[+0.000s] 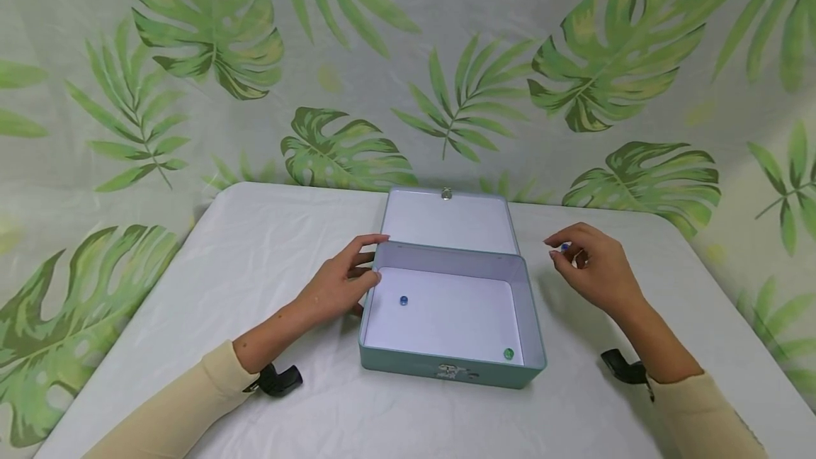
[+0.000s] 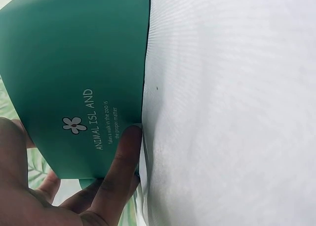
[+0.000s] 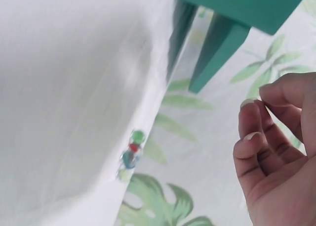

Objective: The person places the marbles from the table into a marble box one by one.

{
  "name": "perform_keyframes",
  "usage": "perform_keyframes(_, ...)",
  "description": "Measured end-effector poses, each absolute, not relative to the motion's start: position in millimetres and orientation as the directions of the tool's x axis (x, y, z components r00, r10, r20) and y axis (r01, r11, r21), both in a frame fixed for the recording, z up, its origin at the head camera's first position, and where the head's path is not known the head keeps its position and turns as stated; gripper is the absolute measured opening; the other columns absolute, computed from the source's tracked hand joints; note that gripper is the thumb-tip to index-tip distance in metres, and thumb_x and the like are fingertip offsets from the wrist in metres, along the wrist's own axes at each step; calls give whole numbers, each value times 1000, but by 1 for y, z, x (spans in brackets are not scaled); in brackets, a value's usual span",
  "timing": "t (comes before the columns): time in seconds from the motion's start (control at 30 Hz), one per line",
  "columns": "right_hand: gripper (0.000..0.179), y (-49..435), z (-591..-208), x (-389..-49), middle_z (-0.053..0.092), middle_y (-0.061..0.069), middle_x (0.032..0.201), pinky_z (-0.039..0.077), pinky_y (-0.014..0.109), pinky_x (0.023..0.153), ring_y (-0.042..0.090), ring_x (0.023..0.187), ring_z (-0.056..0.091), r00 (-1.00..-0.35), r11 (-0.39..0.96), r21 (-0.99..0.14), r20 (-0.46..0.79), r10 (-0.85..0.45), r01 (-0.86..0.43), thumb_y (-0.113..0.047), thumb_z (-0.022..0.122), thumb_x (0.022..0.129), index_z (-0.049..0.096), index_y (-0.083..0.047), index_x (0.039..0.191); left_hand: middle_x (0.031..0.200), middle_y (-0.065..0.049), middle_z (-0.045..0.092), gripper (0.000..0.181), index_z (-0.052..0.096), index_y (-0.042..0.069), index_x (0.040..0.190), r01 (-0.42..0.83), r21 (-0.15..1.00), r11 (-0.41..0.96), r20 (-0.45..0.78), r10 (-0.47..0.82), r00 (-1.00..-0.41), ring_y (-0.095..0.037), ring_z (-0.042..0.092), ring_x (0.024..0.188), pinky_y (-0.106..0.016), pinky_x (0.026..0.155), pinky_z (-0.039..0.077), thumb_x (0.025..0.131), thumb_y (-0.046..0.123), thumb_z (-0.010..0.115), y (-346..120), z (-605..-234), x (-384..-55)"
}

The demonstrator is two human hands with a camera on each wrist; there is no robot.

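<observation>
A green metal box (image 1: 452,375) stands on the white table with its lid (image 1: 449,222) swung back. My left hand (image 1: 334,285) holds the box's left wall, thumb at the rim and other fingers outside. In the left wrist view, one fingertip (image 2: 131,134) presses low on that wall, by its printed lettering. Inside lie a blue bead (image 1: 404,300) at the left and a green bead (image 1: 508,353) in the front right corner. My right hand (image 1: 593,268) hovers right of the box, fingers loosely bent; I see nothing held between them.
Several small beads (image 3: 130,157), green, red and blue among them, lie on the table near its far edge, right of the box. A blue bead (image 1: 564,247) shows through the right hand's finger gap. Behind the table hangs a leaf-patterned cloth (image 1: 357,76).
</observation>
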State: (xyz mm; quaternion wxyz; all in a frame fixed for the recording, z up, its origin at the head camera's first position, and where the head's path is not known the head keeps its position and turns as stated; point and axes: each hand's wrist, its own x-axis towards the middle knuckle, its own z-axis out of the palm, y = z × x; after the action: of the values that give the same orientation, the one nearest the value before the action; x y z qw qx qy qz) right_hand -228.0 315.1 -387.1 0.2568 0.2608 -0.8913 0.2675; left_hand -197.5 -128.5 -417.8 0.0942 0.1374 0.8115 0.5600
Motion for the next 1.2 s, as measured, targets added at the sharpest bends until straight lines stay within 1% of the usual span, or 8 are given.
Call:
perform_keyframes(0.2, 26, 333, -392, -234, 74, 4, 99, 46, 16, 64, 8, 70, 62, -761, 763, -331, 572, -306, -555, 8, 79, 85, 78, -11, 102, 162, -10, 48, 61, 42, 49, 155, 108, 935, 339, -8, 324, -946, -37, 53, 144, -44, 66, 65, 103, 23, 58, -128, -417, -198)
perform_keyframes(0.33, 23, 343, -395, -237, 73, 5, 100, 46, 16, 62, 9, 69, 62, -782, 785, -332, 553, -288, -524, 6, 78, 86, 78, -12, 100, 162, -10, 48, 60, 43, 49, 155, 108, 931, 348, -9, 319, -948, -37, 53, 144, -43, 66, 65, 102, 24, 58, -128, -416, -197)
perform_keyframes(0.5, 21, 356, -400, -240, 71, 8, 104, 45, 24, 57, 12, 69, 62, -834, 821, -334, 477, -277, -463, 5, 76, 87, 78, -9, 103, 161, -10, 49, 60, 43, 50, 155, 107, 929, 355, -12, 319, -948, -38, 53, 144, -43, 65, 65, 103, 24, 59, -128, -415, -197)
perform_keyframes(0.6, 21, 362, -404, -242, 70, 10, 107, 46, 31, 58, 14, 71, 62, -863, 841, -323, 415, -288, -435, 4, 76, 87, 79, -5, 105, 161, -10, 49, 60, 43, 50, 154, 109, 929, 352, -11, 321, -947, -38, 53, 144, -43, 65, 65, 103, 24, 59, -127, -415, -197)
perform_keyframes(0.7, 21, 366, -407, -244, 70, 14, 109, 46, 34, 61, 16, 72, 62, -885, 853, -319, 361, -293, -412, 2, 75, 88, 79, -3, 108, 162, -10, 49, 60, 43, 50, 155, 112, 929, 352, -7, 322, -947, -38, 53, 144, -43, 66, 65, 103, 23, 59, -128, -415, -196)
perform_keyframes(0.83, 23, 369, -410, -246, 69, 17, 110, 47, 35, 61, 18, 73, 62, -899, 862, -317, 324, -294, -396, 1, 74, 89, 78, 0, 111, 161, -11, 49, 60, 43, 49, 155, 115, 929, 351, -5, 323, -946, -37, 54, 144, -43, 66, 64, 103, 23, 59, -128, -414, -197)
perform_keyframes(0.97, 24, 371, -411, -247, 69, 17, 111, 46, 34, 60, 16, 73, 60, -902, 862, -312, 302, -309, -400, 2, 73, 89, 79, 0, 112, 161, -11, 49, 61, 42, 50, 155, 113, 927, 358, -8, 319, -948, -37, 54, 143, -43, 65, 64, 103, 24, 59, -127, -414, -197)
perform_keyframes(1.2, 26, 372, -414, -249, 69, 20, 115, 45, 35, 62, 18, 75, 58, -913, 866, -308, 238, -332, -395, 2, 73, 90, 78, 3, 116, 162, -11, 49, 61, 43, 50, 155, 108, 928, 356, -11, 317, -948, -38, 54, 143, -42, 64, 64, 103, 24, 59, -127, -414, -196)
